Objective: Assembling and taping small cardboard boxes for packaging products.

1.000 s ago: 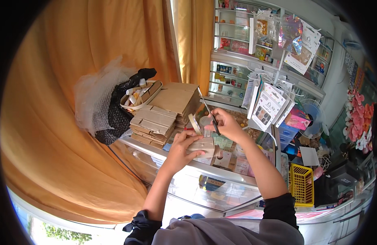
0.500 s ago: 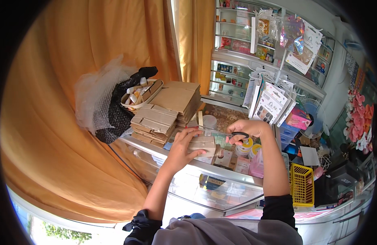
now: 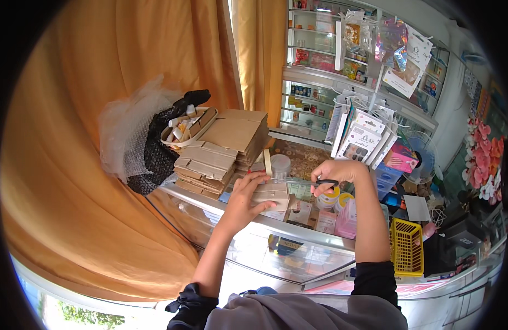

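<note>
A small brown cardboard box [image 3: 271,196] rests on the glass counter. My left hand [image 3: 246,196] grips it, fingers over its far left edge and thumb along the near side. In my right hand [image 3: 342,175] is a pair of scissors [image 3: 327,182], black handles in my fingers. The blades point left across the far side of the box, toward my left fingertips; whether they touch anything there is too small to tell. Just beyond the left fingers stands a narrow beige strip-like thing [image 3: 268,163], beside a clear round container [image 3: 280,165].
Flattened cardboard boxes [image 3: 232,132] are stacked left of my hands, with a basket of small bottles [image 3: 187,129] and bubble wrap [image 3: 134,135] beside them. Yellow-lidded tubs [image 3: 327,198] sit near my right wrist. A packet rack [image 3: 361,137] and a yellow basket [image 3: 407,247] stand right.
My right hand has shifted slightly to the right, and the scissors' handles now show narrower, more edge-on. My left hand stays on the box.
</note>
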The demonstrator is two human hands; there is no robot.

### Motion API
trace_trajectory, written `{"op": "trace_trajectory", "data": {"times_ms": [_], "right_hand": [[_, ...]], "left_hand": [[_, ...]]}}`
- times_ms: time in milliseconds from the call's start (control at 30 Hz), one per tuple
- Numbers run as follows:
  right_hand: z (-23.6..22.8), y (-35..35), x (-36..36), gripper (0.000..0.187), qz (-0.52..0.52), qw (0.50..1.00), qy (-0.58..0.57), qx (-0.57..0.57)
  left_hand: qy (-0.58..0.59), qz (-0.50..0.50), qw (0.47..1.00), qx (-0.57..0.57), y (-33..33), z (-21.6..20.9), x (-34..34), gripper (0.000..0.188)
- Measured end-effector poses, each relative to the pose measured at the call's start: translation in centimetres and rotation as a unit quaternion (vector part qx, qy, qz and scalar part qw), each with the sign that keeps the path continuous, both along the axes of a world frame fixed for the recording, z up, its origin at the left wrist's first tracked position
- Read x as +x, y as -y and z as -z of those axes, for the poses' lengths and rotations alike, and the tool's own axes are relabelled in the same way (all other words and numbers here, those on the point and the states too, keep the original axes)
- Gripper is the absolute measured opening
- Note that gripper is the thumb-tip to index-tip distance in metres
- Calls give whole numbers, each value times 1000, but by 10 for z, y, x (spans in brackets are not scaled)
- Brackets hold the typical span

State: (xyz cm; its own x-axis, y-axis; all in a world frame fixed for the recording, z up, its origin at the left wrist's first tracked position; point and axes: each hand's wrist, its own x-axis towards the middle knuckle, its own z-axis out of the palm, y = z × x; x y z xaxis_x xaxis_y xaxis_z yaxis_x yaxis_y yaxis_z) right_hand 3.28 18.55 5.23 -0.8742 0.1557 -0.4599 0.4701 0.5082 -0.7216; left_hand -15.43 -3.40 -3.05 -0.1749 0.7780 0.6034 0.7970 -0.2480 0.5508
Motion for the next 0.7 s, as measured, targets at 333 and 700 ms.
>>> {"op": "trace_trajectory", "data": {"times_ms": [333,700], "right_hand": [[-2,8,-7,30,-4,999,-9,53],[0,16,-13,29,-9,997,-49,63]], "left_hand": [[2,-1,1000,6,1,-1,1,63],[-1,-2,1000,4,1,-1,0,63]]}}
